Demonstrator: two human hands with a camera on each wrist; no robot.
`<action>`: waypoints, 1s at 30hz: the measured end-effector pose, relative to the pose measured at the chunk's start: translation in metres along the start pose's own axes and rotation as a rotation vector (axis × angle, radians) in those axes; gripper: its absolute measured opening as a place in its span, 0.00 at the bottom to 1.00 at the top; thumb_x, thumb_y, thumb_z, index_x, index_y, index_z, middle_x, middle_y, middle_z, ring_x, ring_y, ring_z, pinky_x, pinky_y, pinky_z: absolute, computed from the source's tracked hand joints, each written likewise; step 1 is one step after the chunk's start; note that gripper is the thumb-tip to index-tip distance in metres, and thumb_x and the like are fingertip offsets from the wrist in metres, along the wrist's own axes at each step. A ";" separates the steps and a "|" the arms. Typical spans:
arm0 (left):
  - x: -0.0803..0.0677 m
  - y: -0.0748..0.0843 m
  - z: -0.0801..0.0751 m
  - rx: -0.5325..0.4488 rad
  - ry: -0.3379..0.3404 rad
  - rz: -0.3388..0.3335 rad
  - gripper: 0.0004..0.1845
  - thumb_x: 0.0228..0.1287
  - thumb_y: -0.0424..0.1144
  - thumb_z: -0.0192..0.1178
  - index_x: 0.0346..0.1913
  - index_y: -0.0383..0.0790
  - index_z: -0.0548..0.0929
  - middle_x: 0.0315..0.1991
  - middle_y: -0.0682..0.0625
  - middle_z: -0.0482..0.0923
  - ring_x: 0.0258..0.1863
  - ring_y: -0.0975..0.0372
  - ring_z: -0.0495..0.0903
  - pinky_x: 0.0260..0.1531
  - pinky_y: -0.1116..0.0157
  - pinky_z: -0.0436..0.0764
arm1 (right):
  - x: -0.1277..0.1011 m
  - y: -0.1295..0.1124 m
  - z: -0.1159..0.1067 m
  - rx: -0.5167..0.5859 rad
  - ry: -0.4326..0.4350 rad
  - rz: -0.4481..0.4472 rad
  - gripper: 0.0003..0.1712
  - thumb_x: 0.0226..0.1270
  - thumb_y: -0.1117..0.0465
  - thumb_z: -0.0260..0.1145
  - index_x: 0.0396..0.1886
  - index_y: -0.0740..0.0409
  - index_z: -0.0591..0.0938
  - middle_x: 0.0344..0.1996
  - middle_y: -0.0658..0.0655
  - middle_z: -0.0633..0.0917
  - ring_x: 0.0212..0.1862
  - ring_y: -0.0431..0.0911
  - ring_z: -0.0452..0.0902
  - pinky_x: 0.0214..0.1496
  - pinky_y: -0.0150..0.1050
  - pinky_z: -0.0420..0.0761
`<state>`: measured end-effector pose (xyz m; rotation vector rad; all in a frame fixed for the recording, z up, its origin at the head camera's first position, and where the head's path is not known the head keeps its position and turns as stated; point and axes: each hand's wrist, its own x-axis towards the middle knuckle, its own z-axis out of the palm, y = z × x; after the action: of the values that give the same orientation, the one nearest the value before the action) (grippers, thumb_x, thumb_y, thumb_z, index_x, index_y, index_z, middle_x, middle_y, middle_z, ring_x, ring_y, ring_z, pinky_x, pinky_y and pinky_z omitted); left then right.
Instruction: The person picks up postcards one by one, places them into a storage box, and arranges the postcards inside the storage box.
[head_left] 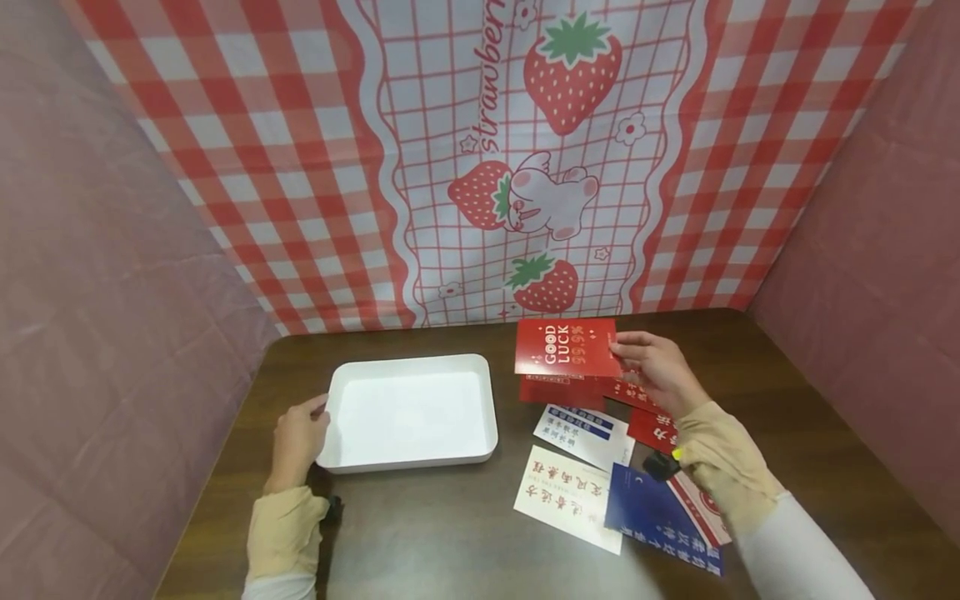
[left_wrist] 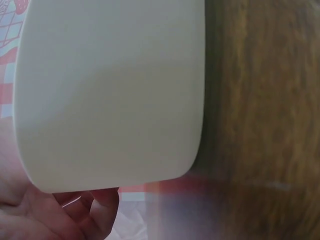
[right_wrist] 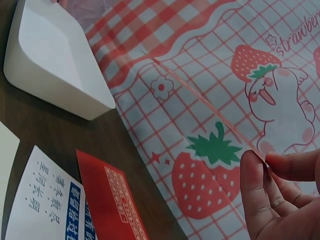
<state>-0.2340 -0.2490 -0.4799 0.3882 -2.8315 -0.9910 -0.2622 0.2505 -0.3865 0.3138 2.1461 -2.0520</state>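
Right grip: my right hand (head_left: 660,371) pinches the red GOOD LUCK card (head_left: 566,347) by its right edge, thumb and fingers (right_wrist: 255,190) clamped on it; I see it lifted edge-on in the wrist view.
Left grip: my left hand (head_left: 297,442) rests against the white tray (head_left: 408,456) at its 9 o'clock rim; whether the fingers curl round it I cannot tell.
Card position: above the card pile, at 3 o'clock from the tray.
Around: more red cards (head_left: 562,392), a white card (head_left: 572,497), a white-and-blue card (head_left: 585,433) and a blue card (head_left: 652,512) lie on the brown worktop (head_left: 450,542) at 5 o'clock from the tray.
In the way: my right forearm covers part of the pile.
Backdrop: strawberry cloth (head_left: 525,150) at 12 o'clock.
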 end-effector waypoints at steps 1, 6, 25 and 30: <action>0.000 0.000 0.000 0.000 -0.003 -0.003 0.21 0.67 0.34 0.51 0.62 0.34 0.77 0.51 0.33 0.82 0.54 0.38 0.78 0.53 0.42 0.73 | 0.000 0.000 0.002 0.007 -0.005 -0.003 0.20 0.70 0.57 0.62 0.58 0.57 0.71 0.36 0.45 0.81 0.34 0.37 0.78 0.37 0.32 0.83; 0.000 0.001 0.000 0.003 -0.001 0.006 0.21 0.67 0.34 0.52 0.62 0.34 0.77 0.50 0.33 0.82 0.53 0.38 0.78 0.53 0.43 0.73 | 0.000 0.001 0.010 0.042 -0.015 -0.013 0.16 0.70 0.59 0.62 0.54 0.57 0.73 0.33 0.45 0.81 0.32 0.36 0.78 0.35 0.31 0.83; -0.002 -0.001 0.000 0.019 -0.006 0.012 0.22 0.67 0.35 0.51 0.62 0.34 0.77 0.50 0.33 0.82 0.54 0.36 0.77 0.53 0.42 0.72 | 0.003 0.004 0.040 0.092 -0.065 -0.004 0.18 0.69 0.62 0.61 0.55 0.62 0.73 0.31 0.47 0.82 0.29 0.37 0.79 0.32 0.31 0.83; -0.001 -0.001 0.000 0.022 0.000 0.027 0.22 0.67 0.35 0.51 0.62 0.34 0.76 0.51 0.33 0.81 0.55 0.36 0.76 0.54 0.41 0.72 | 0.006 0.003 0.051 0.099 -0.060 0.026 0.19 0.69 0.61 0.62 0.57 0.61 0.73 0.33 0.47 0.81 0.31 0.38 0.78 0.32 0.30 0.82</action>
<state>-0.2330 -0.2495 -0.4807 0.3513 -2.8420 -0.9552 -0.2690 0.2003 -0.3935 0.2864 2.0000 -2.1299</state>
